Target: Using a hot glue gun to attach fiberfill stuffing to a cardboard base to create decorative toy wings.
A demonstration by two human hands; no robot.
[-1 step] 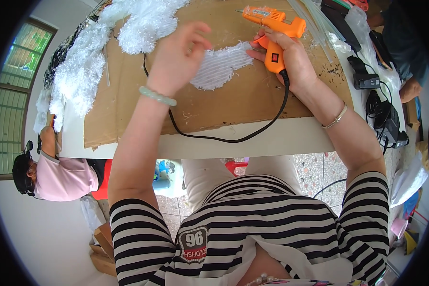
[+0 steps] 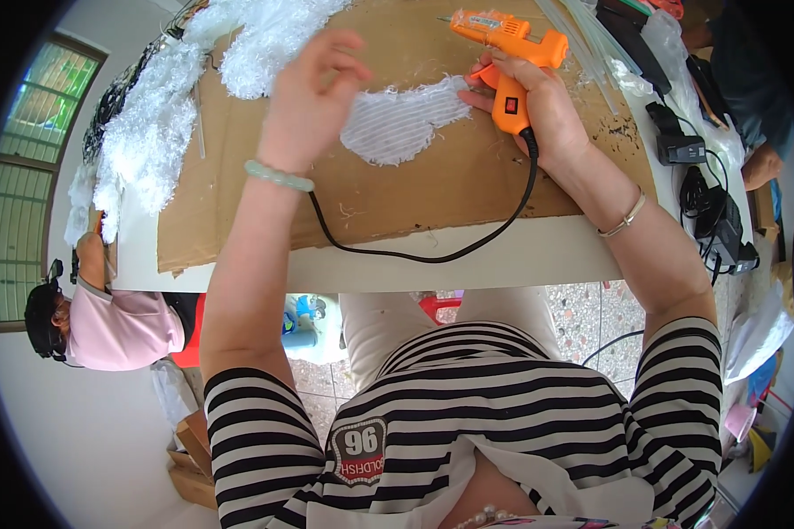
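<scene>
My right hand (image 2: 545,106) is wrapped round the handle of an orange glue gun (image 2: 512,97), its nozzle pointing to the far left. A finger lies by the orange trigger. My left hand (image 2: 313,101) hovers above the cardboard with loosely bent fingers apart, and I see nothing in it. Between the hands a ragged white striped fabric piece (image 2: 388,128) with frayed edges lies flat on the cardboard, its right end close to my right fingertips. The gun's black cord (image 2: 423,258) loops back across the cardboard and passes behind my left wrist.
A brown cardboard sheet (image 2: 379,225) covers much of the white table (image 2: 547,260). Fluffy white tinsel-like material (image 2: 146,145) is heaped at the far left. Clear sticks (image 2: 582,44) and black power adapters (image 2: 679,148) lie at the right. Another person (image 2: 123,326) is at the left, and someone's hand (image 2: 759,167) shows at the right.
My left hand has shifted left and slightly away from me, off the fabric's left end, showing more of it. The right hand and glue gun stay nearly still.
</scene>
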